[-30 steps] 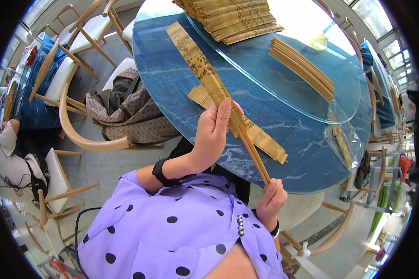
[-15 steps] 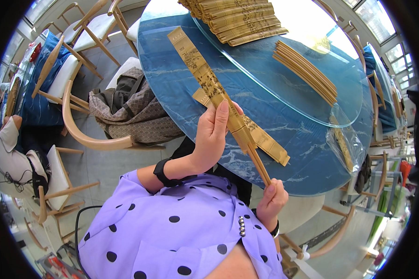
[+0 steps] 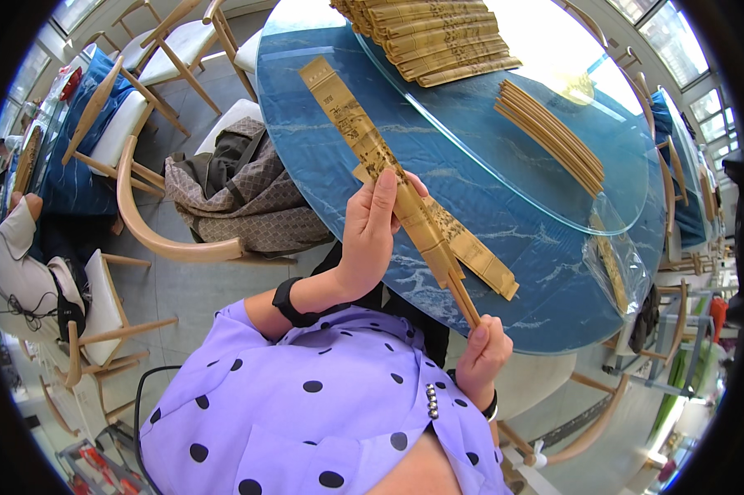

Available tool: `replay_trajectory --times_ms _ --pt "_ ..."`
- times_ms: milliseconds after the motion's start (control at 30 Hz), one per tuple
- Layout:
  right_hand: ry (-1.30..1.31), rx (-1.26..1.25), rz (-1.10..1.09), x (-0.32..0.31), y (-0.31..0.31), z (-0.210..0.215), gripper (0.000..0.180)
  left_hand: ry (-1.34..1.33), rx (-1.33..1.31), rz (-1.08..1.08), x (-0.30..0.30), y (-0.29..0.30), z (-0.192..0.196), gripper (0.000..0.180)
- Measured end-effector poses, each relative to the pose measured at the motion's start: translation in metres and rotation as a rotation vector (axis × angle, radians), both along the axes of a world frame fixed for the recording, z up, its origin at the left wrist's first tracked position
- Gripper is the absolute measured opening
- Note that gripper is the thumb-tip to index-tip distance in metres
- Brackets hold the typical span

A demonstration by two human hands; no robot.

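Observation:
A long, gold printed paper sleeve (image 3: 351,124) slants across in front of me. My left hand (image 3: 370,235) grips it around the middle, thumb on top. Thin wooden chopsticks (image 3: 464,304) stick out of its lower end. My right hand (image 3: 482,359) pinches their near ends; how many it holds I cannot tell. Behind the held sleeve, a second gold sleeve (image 3: 483,262) lies on the blue marbled table (image 3: 537,272), partly covered from view.
On the glass turntable (image 3: 438,120) lie a stack of gold sleeves (image 3: 446,45) and a row of wooden chopsticks (image 3: 551,136). A clear plastic bag (image 3: 632,272) with a gold sleeve is at the table's right edge. Left stands a chair (image 3: 161,243) with a patterned bag (image 3: 256,210).
The chopsticks sit slightly deeper in the sleeve, with less showing above my right hand. My left thumb is a little higher along the sleeve. The whole view has shifted slightly.

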State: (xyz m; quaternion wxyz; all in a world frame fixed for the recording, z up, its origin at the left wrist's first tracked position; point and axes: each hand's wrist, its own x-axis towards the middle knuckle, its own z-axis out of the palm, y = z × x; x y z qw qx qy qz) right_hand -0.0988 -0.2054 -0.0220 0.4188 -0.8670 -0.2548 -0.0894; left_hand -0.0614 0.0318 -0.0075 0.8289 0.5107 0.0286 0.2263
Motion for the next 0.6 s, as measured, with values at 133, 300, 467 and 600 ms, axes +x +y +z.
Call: replay_trajectory --times_ms 133,300,467,600 --pt "0.007 0.003 0.009 0.001 0.001 0.0 0.029 0.036 -0.015 0.045 0.002 -0.003 0.003 0.042" --pt "0.002 -0.003 0.001 0.003 0.003 -0.002 0.029 0.055 0.007 0.048 -0.002 -0.008 0.002 0.042" --pt "-0.027 -0.008 0.01 0.004 0.004 -0.001 0.028 0.056 0.006 0.062 0.0 -0.001 0.001 0.043" --pt "-0.043 0.003 0.047 0.006 0.015 0.0 0.029 0.085 0.05 0.177 -0.003 -0.006 0.001 0.044"
